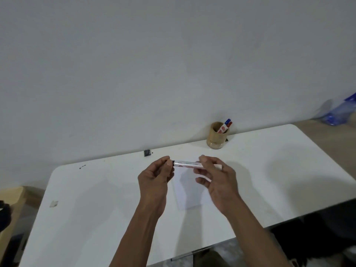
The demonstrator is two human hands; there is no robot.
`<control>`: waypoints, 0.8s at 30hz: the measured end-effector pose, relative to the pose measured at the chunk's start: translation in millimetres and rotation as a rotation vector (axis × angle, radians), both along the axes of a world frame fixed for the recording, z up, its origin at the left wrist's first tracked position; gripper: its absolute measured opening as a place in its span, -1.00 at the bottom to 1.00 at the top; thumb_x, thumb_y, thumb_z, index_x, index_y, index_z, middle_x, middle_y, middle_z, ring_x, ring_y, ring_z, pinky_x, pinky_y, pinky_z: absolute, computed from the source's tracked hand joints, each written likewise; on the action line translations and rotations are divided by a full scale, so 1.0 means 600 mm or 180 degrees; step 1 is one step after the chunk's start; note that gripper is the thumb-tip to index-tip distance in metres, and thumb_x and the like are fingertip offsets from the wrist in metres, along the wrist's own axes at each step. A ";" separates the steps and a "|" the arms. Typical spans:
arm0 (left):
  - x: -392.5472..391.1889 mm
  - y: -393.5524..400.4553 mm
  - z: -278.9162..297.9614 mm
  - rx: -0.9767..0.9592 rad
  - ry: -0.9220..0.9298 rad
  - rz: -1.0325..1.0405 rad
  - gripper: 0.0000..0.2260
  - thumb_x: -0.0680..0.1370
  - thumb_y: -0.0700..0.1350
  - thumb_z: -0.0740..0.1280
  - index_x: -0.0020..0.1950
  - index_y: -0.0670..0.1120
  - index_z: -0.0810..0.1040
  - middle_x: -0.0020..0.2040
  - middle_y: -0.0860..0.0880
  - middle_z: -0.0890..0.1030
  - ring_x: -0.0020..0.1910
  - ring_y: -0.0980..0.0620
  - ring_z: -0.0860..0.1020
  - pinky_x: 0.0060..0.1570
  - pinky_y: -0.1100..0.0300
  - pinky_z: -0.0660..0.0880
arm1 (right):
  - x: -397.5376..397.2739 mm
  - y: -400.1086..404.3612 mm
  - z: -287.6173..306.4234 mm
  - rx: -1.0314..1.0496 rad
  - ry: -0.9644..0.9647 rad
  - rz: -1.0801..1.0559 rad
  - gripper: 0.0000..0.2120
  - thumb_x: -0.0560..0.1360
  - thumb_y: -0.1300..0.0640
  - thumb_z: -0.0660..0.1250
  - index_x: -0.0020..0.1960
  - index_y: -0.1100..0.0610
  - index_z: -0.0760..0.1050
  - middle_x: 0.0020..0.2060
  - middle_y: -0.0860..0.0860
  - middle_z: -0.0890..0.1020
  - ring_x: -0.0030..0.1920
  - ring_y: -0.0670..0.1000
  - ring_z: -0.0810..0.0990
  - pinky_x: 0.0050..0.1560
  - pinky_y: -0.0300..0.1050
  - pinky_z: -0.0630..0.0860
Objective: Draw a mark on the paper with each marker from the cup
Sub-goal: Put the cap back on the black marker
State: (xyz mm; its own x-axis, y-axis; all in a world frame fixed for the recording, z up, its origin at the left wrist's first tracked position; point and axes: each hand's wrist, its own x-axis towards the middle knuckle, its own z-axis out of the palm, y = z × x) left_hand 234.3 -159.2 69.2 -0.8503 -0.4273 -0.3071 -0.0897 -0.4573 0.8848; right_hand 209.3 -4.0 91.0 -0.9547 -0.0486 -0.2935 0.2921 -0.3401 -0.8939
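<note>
A white marker (185, 164) lies level in the air between both hands, above the paper (189, 191). My right hand (215, 177) grips its barrel near the right end. My left hand (156, 175) pinches the dark cap end at the marker's left tip. The white paper sheet lies flat on the table under the hands, partly hidden by them. A tan cup (216, 135) stands at the table's back edge, holding a blue-capped marker (227, 122) and a red-capped marker (229, 124).
The white table (96, 199) runs against a plain wall. A small dark square object (147, 152) sits at the back edge, and a small pale scrap (54, 203) lies at the left. A blue plastic bag (339, 110) is far right; a wooden piece (11, 197) is at the left.
</note>
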 end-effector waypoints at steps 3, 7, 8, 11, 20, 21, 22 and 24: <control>-0.034 0.007 0.014 -0.0393 0.0077 -0.0147 -0.88 0.51 -0.23 0.46 0.04 -0.14 0.69 -0.25 0.00 0.69 -0.22 0.02 0.60 0.05 0.06 0.60 | -0.034 0.048 0.001 0.1614 0.0786 0.0241 -0.92 0.40 0.16 0.60 -0.16 0.11 0.72 -0.25 -0.03 0.76 -0.20 -0.06 0.70 -0.18 -0.22 0.62; -0.090 0.044 0.040 -0.1041 0.0238 -0.0475 -0.87 0.51 -0.18 0.47 0.05 -0.09 0.70 -0.17 0.00 0.73 -0.22 0.13 0.63 -0.04 0.24 0.59 | -0.072 0.071 -0.006 0.2650 0.1365 0.0703 -0.84 0.37 0.06 0.62 -0.07 -0.02 0.72 -0.30 -0.16 0.72 -0.27 -0.20 0.66 -0.26 -0.35 0.54; -0.106 0.055 0.044 -0.1218 0.0301 -0.0571 -0.88 0.51 -0.17 0.47 0.03 -0.06 0.70 -0.17 0.01 0.74 -0.22 0.15 0.63 -0.09 0.30 0.58 | -0.082 0.073 -0.009 0.2740 0.1443 0.0700 -0.83 0.39 0.06 0.61 -0.04 0.00 0.72 -0.27 -0.15 0.72 -0.25 -0.19 0.66 -0.25 -0.30 0.57; -0.153 0.087 0.051 -0.1684 0.0461 -0.0853 -0.88 0.51 -0.17 0.47 -0.01 0.02 0.71 -0.18 0.05 0.74 -0.19 0.15 0.65 -0.18 0.37 0.55 | -0.112 0.085 -0.020 0.2785 0.1413 0.0585 -0.77 0.46 0.11 0.55 0.10 0.00 0.67 -0.18 -0.17 0.69 -0.20 -0.13 0.68 -0.20 -0.20 0.64; -0.282 0.158 -0.014 -0.2157 -0.0326 -0.0769 -0.63 0.49 -0.01 0.49 0.27 -0.01 0.56 0.00 0.08 0.67 -0.05 0.19 0.61 -0.02 0.25 0.56 | -0.261 0.167 -0.039 0.2312 0.1353 -0.0722 -0.37 0.56 0.20 0.42 0.51 -0.17 0.27 -0.08 -0.12 0.67 -0.19 -0.23 0.70 -0.24 -0.45 0.53; -0.292 0.164 -0.024 -0.2199 -0.0441 -0.0775 -0.58 0.47 -0.02 0.51 0.30 -0.03 0.54 0.04 0.06 0.65 -0.05 0.19 0.61 -0.02 0.23 0.55 | -0.278 0.172 -0.040 0.2207 0.1326 -0.0897 -0.37 0.54 0.22 0.44 0.49 -0.16 0.28 -0.08 -0.09 0.68 -0.20 -0.22 0.71 -0.22 -0.45 0.54; -0.305 0.171 -0.035 -0.2238 -0.0540 -0.0814 -0.53 0.46 -0.03 0.53 0.32 -0.04 0.51 0.07 0.05 0.63 -0.05 0.16 0.60 -0.04 0.24 0.53 | -0.297 0.176 -0.044 0.2091 0.1289 -0.1043 -0.38 0.53 0.23 0.46 0.46 -0.14 0.30 -0.07 -0.07 0.68 -0.20 -0.21 0.71 -0.20 -0.45 0.55; -0.332 0.188 -0.056 -0.2297 -0.0706 -0.0926 -0.44 0.43 -0.06 0.56 0.38 -0.04 0.44 0.18 0.00 0.60 0.01 0.08 0.58 -0.02 0.24 0.47 | -0.333 0.181 -0.052 0.1971 0.1291 -0.1258 -0.39 0.52 0.26 0.47 0.43 -0.13 0.32 -0.08 -0.03 0.68 -0.18 -0.18 0.73 -0.18 -0.43 0.57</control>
State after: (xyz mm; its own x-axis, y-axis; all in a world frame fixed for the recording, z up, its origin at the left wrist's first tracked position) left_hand 35.2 -46.5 35.5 -0.9096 -0.3556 -0.2148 -0.3254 0.2885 0.9005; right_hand 9.4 104.4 59.7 -0.9049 0.3686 0.2128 -0.1299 0.2368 -0.9628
